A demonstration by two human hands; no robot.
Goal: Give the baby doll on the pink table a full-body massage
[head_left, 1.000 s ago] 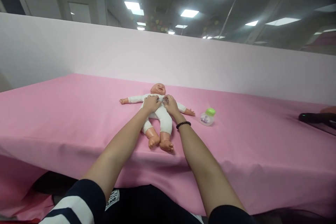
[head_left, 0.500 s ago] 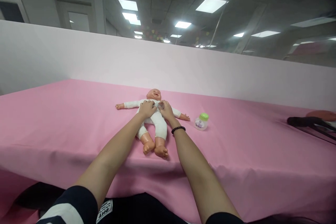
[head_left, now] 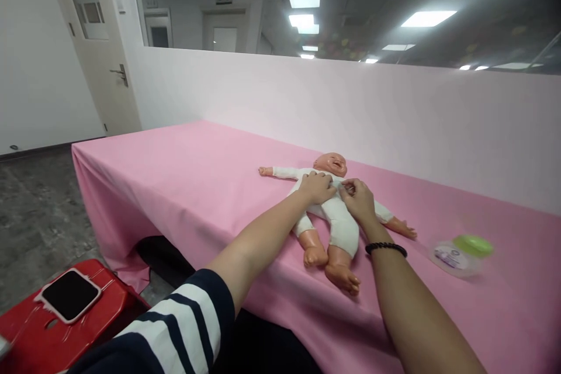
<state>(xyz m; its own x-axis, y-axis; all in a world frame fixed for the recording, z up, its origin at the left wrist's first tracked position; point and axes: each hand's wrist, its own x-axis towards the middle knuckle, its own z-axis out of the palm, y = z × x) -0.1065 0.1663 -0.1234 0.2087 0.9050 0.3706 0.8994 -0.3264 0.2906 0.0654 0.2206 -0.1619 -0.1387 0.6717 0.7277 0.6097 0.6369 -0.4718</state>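
A baby doll [head_left: 344, 222] in a white body suit lies on its back on the pink cloth [head_left: 210, 175], arms spread out and bare feet toward me. My left hand [head_left: 318, 187] rests across the doll's chest, fingers laid over the white fabric. Beside it on the chest, my right hand [head_left: 358, 198] has its thumb and fingers pinched together; what is between them is too small to make out. To the right stands a clear jar [head_left: 456, 258] with a green lid, blurred and untouched.
A red plastic stool [head_left: 105, 298] at lower left carries a dark-screened device with a pale frame [head_left: 72, 295]. Behind the cloth-covered table runs a white wall [head_left: 263, 90] with a glass panel above. A door [head_left: 99, 52] is at the far left.
My view has swung left, bringing the stool, floor and door into sight and shifting the doll and jar rightward in view. Both hands stay at the doll's chest.
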